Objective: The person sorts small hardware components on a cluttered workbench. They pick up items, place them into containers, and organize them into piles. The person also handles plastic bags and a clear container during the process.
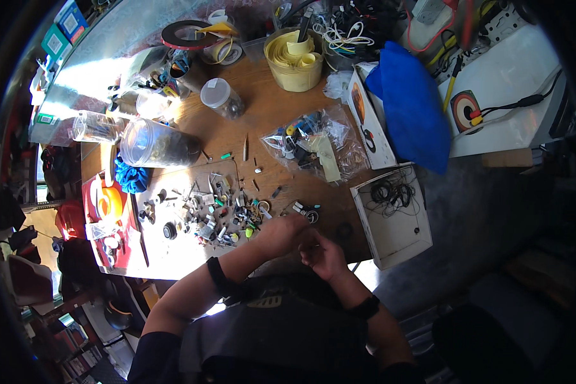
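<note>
My left hand [283, 236] and my right hand [324, 255] meet over the near edge of the wooden table. The fingers of both are bent towards each other, and whatever may lie between them is hidden or too small to make out. Just beyond my fingertips is a little group of small parts with a white ring [312, 217]. To the left spreads a heap of small mixed hardware [216, 211], with metal and plastic pieces. A round black knob-like part [169, 231] lies at its left side. A pointed metal rod [246, 147] and a green piece [226, 156] lie farther back.
At right stands a shallow white box [398, 247] with thin black wire [391, 192]. A plastic bag of parts [312, 144] lies behind my hands. Clear jars [158, 144] and a lidded jar [223, 98] stand at back left. A blue cloth [413, 105] drapes over a carton [367, 120].
</note>
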The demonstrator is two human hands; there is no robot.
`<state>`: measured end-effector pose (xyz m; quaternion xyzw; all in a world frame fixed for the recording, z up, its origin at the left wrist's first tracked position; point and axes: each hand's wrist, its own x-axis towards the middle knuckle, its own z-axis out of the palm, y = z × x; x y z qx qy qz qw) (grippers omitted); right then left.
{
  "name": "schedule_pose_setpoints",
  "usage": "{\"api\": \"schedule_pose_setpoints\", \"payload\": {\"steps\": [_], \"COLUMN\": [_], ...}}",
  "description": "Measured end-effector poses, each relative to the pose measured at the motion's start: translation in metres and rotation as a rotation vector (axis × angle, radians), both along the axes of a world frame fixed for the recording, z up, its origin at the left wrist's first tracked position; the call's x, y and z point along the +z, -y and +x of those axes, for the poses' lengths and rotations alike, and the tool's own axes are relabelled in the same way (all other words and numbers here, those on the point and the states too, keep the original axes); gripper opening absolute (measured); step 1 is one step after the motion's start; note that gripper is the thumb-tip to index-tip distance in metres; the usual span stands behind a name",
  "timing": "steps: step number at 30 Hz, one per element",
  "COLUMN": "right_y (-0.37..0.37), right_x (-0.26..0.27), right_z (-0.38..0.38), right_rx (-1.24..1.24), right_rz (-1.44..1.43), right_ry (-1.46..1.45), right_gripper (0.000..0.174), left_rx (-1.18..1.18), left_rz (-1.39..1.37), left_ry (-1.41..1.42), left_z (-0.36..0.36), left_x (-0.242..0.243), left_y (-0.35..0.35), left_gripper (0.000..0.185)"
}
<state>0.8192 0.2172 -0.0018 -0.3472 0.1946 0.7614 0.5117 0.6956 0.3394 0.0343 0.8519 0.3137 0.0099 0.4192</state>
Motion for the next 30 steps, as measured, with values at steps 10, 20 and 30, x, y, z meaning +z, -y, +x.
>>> {"api": "schedule_pose_setpoints", "payload": {"steps": [10,20,30], "right_y": [0.025,0.014,0.022], "right_x": [-0.011,-0.002,-0.018], "right_z": [0.011,0.004,0.006], "right_rx": [0.113,-0.067,0.1], "right_rz": [0.041,-0.03,-0.049], "right_ry": [0.104,0.012,0.087], "right_gripper": [0.028,0.031,0.026], "left_rx": [0.206,-0.17,-0.044], "left_rz": [0.33,-0.087,0.215], "left_ry": [-0.226,0.088,-0.043], "left_z": [0.03,0.011,0.017], "left_x": [-0.067,-0.003,-0.033], "left_y": [-0.072,0.007,-0.026], "left_gripper": [0.021,0.017,0.022]}}
